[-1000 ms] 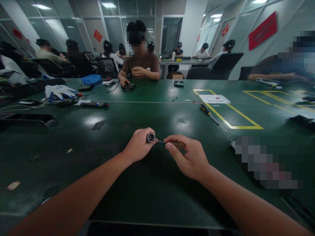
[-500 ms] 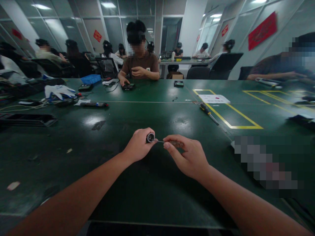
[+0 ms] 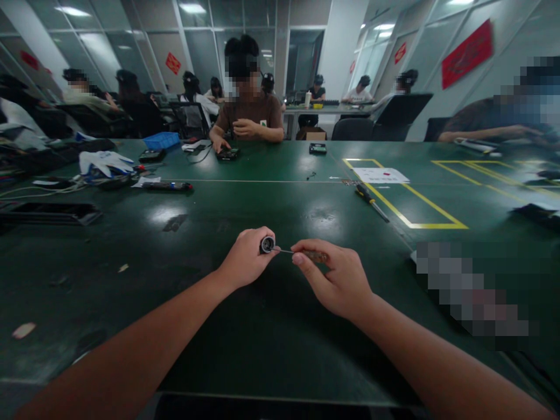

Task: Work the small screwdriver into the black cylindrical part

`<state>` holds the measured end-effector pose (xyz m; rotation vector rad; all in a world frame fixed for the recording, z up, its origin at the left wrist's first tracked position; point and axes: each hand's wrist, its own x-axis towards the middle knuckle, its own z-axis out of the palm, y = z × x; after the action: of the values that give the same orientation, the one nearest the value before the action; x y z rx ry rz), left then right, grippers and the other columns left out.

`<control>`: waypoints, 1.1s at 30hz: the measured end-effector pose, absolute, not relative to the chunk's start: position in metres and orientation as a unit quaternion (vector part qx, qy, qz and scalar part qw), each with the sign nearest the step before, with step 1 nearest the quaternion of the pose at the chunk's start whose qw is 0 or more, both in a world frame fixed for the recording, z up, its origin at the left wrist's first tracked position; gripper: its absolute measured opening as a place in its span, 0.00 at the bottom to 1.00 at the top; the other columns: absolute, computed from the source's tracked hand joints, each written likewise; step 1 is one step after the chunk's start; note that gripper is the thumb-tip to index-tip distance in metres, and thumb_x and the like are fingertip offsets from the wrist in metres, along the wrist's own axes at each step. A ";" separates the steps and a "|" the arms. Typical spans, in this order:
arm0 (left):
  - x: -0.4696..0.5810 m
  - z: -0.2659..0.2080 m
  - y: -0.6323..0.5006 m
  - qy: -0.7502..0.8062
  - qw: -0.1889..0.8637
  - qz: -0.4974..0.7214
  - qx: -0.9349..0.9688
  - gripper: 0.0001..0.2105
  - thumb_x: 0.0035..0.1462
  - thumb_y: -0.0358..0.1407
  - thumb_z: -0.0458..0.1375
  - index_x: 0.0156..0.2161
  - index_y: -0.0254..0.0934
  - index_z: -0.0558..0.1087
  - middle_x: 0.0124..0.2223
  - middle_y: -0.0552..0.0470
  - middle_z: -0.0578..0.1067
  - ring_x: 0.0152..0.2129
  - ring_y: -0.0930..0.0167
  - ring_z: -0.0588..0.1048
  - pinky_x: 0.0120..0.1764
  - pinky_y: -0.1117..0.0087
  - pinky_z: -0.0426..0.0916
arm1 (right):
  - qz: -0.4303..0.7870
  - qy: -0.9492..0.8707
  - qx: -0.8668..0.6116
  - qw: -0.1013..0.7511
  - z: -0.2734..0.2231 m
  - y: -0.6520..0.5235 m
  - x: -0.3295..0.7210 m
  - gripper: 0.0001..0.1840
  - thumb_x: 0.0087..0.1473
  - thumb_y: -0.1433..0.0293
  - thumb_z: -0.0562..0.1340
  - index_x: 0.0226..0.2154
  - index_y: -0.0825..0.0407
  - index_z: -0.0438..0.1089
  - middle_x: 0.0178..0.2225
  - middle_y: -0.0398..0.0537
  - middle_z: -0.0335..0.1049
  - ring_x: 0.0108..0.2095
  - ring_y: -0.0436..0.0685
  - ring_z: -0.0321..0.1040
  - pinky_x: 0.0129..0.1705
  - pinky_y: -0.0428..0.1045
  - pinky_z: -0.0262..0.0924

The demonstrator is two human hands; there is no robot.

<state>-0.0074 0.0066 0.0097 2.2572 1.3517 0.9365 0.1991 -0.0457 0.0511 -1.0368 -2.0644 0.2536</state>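
I'm holding a round dark part point(image 3: 267, 245) in my L hand point(image 3: 245, 256), fingers clamped round it, open end facing me. My R hand point(image 3: 343, 280) is gripping a small screwdriver point(image 3: 315, 256), fingers pinched on its handle, shaft pointing at the part's rim; can't tell if tip's touching. Both are hovering over the green table point(image 3: 262, 344), w/ a black-and-yellow screwdriver point(image 3: 371, 202) lying farther off, R side.

Green surface point(image 3: 271, 350), black-yellow screwdriver point(image 3: 365, 195) just left of yellow tape outline point(image 3: 437, 226), printed paper sheet point(image 3: 378, 175) over the tape, blue plastic bin point(image 3: 161, 141) far left, white-blue gloves point(image 3: 105, 164) nearer, brown-shirted co-worker point(image 3: 258, 116) opposite, red wall banner point(image 3: 467, 53) upper right
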 end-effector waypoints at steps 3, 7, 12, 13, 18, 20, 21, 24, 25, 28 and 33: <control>-0.008 0.009 0.007 0.478 0.172 0.328 0.796 0.06 0.60 0.38 0.61 0.36 0.38 0.70 0.33 0.54 0.74 0.33 0.67 0.71 0.39 0.64 0.63 | 0.101 -0.814 -0.414 0.395 0.051 -0.045 0.199 0.09 0.63 0.66 0.61 0.40 0.50 0.76 0.32 0.45 0.81 0.29 0.53 0.76 0.34 0.47 0.67; -0.007 0.010 0.007 0.479 0.171 0.328 0.796 0.05 0.60 0.37 0.61 0.36 0.38 0.70 0.34 0.54 0.74 0.34 0.67 0.72 0.39 0.65 0.63 | 0.105 -0.813 -0.416 0.393 0.051 -0.045 0.198 0.09 0.64 0.66 0.61 0.40 0.50 0.77 0.31 0.45 0.80 0.29 0.53 0.77 0.34 0.47 0.67; -0.007 0.010 0.007 0.478 0.172 0.329 0.796 0.06 0.60 0.37 0.61 0.37 0.38 0.70 0.34 0.53 0.74 0.33 0.67 0.72 0.39 0.65 0.63 | 0.104 -0.814 -0.409 0.400 0.051 -0.045 0.198 0.09 0.63 0.66 0.61 0.40 0.50 0.77 0.31 0.45 0.80 0.30 0.53 0.77 0.35 0.46 0.67; -0.007 0.010 0.007 0.478 0.172 0.329 0.796 0.06 0.60 0.37 0.61 0.37 0.38 0.70 0.34 0.53 0.74 0.33 0.67 0.72 0.39 0.65 0.63 | 0.103 -0.814 -0.408 0.400 0.050 -0.045 0.198 0.09 0.63 0.66 0.61 0.40 0.50 0.77 0.31 0.44 0.80 0.29 0.53 0.77 0.34 0.46 0.67; -0.007 0.009 0.007 0.476 0.169 0.330 0.798 0.07 0.61 0.38 0.61 0.36 0.38 0.70 0.33 0.54 0.74 0.33 0.67 0.72 0.39 0.65 0.63 | 0.098 -0.811 -0.415 0.400 0.050 -0.045 0.199 0.09 0.63 0.66 0.61 0.40 0.50 0.77 0.32 0.45 0.81 0.29 0.54 0.77 0.34 0.47 0.67; -0.007 0.009 0.007 0.477 0.167 0.330 0.798 0.06 0.60 0.38 0.61 0.36 0.38 0.70 0.33 0.54 0.74 0.33 0.67 0.72 0.39 0.65 0.63 | 0.096 -0.812 -0.416 0.398 0.050 -0.045 0.199 0.09 0.63 0.66 0.60 0.40 0.50 0.77 0.31 0.45 0.81 0.29 0.54 0.77 0.35 0.47 0.67; -0.007 0.009 0.007 0.477 0.166 0.329 0.798 0.06 0.60 0.38 0.61 0.37 0.38 0.70 0.34 0.53 0.74 0.33 0.67 0.72 0.39 0.65 0.63 | 0.096 -0.814 -0.414 0.396 0.050 -0.045 0.199 0.09 0.63 0.66 0.60 0.40 0.50 0.77 0.31 0.45 0.81 0.29 0.54 0.77 0.35 0.47 0.67; -0.007 0.010 0.006 0.478 0.165 0.328 0.798 0.06 0.60 0.38 0.61 0.36 0.38 0.70 0.34 0.53 0.75 0.34 0.67 0.72 0.39 0.65 0.63 | 0.102 -0.816 -0.413 0.391 0.050 -0.044 0.199 0.09 0.64 0.66 0.60 0.40 0.50 0.77 0.31 0.45 0.80 0.29 0.54 0.77 0.35 0.47 0.67; -0.007 0.010 0.006 0.479 0.166 0.327 0.798 0.06 0.61 0.38 0.61 0.36 0.39 0.70 0.34 0.53 0.75 0.34 0.67 0.72 0.38 0.65 0.63 | 0.103 -0.816 -0.415 0.390 0.050 -0.044 0.199 0.10 0.64 0.65 0.60 0.40 0.50 0.77 0.31 0.45 0.81 0.29 0.54 0.77 0.35 0.47 0.67; -0.007 0.011 0.006 0.482 0.167 0.325 0.796 0.06 0.61 0.38 0.60 0.36 0.39 0.70 0.34 0.53 0.75 0.34 0.67 0.72 0.39 0.65 0.63 | 0.101 -0.816 -0.418 0.386 0.050 -0.044 0.200 0.10 0.64 0.65 0.60 0.41 0.50 0.77 0.33 0.46 0.81 0.29 0.54 0.77 0.35 0.47 0.67; -0.007 0.011 0.006 0.482 0.167 0.325 0.796 0.06 0.60 0.38 0.61 0.36 0.38 0.70 0.33 0.53 0.74 0.34 0.67 0.72 0.39 0.65 0.63 | 0.099 -0.815 -0.419 0.388 0.051 -0.044 0.199 0.10 0.64 0.66 0.60 0.41 0.50 0.77 0.32 0.45 0.81 0.29 0.54 0.77 0.34 0.47 0.67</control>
<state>-0.0070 0.0057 0.0112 2.2672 1.3713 0.9253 0.1993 -0.0444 0.0510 -1.0647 -2.0734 0.2530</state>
